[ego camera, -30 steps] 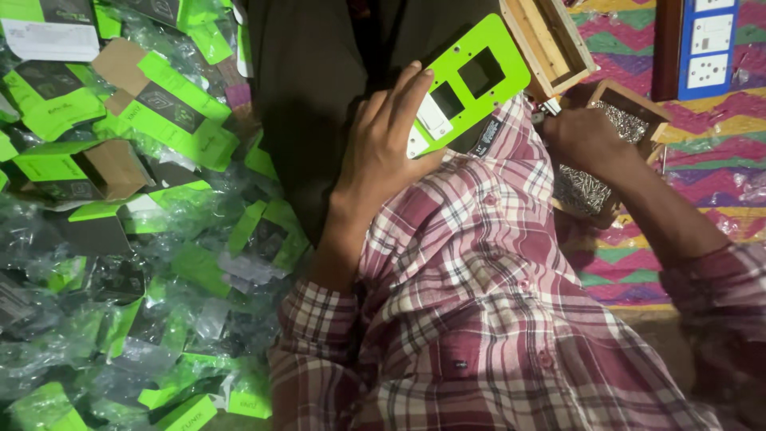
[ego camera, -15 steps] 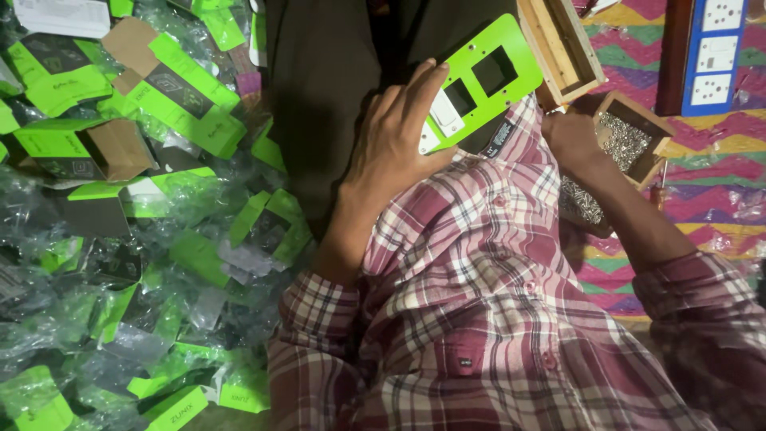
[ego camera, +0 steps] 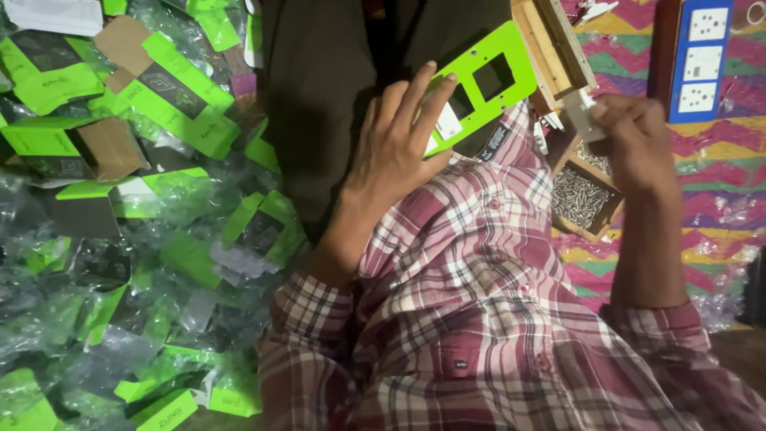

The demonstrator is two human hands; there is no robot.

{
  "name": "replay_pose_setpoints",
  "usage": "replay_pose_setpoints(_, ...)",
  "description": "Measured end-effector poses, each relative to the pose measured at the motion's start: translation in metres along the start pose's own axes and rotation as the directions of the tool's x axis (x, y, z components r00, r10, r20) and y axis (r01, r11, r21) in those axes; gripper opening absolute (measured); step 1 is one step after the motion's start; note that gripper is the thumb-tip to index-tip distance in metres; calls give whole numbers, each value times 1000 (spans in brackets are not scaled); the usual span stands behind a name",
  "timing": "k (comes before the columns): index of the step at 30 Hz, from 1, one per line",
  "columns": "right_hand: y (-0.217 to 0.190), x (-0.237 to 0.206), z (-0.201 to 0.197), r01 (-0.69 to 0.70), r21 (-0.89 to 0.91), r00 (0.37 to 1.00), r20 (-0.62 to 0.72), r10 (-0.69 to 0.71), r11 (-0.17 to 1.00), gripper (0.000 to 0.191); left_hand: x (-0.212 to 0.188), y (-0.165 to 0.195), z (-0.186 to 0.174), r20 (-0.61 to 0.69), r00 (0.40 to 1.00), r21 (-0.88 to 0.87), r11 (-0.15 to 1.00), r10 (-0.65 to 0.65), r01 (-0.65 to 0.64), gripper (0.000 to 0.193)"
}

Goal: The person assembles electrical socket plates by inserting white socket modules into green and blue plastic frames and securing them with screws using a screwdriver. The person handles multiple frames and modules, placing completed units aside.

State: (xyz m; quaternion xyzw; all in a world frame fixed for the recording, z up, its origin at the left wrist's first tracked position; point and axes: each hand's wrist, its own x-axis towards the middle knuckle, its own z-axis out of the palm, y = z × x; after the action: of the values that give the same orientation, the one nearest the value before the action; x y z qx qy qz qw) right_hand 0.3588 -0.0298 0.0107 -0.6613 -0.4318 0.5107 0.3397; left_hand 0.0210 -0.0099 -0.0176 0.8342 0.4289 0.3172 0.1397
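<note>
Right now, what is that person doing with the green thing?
A person in a checked shirt holds a green plate with square holes against their chest with the left hand. The right hand pinches a small white part just above a wooden box of screws. A heap of green cartons and clear plastic bags lies beside them, and a blue board with white sockets stands on the other side.

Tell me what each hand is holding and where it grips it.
The left hand holds a green plate with rectangular cutouts by its lower left end. The right hand pinches a small white part in its fingers.
</note>
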Motion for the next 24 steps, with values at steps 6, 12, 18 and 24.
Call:
replay_pose_setpoints(6, -29, -2, 104, 462, -290, 883, 238, -404, 838, 20, -1, 1, -4, 32, 999, -56, 998, 35, -33, 97)
replay_pose_setpoints(12, -52, -18, 127, 583, -511, 762, 74, -643, 632, 14, 1, 0, 4, 0, 1000, -90, 996, 7, -7, 93)
replay_pose_setpoints(18, -44, -20, 112, 601, -490, 786, 214, -581, 632, 25, 3, 2, 3, 16, 1000, -115, 993, -16, 18, 98)
replay_pose_setpoints(24, -37, -12, 100, 272, -420, 958, 199, -205, 866, 42, 4, 3, 5, -39, 998, -62, 997, 47, -49, 98)
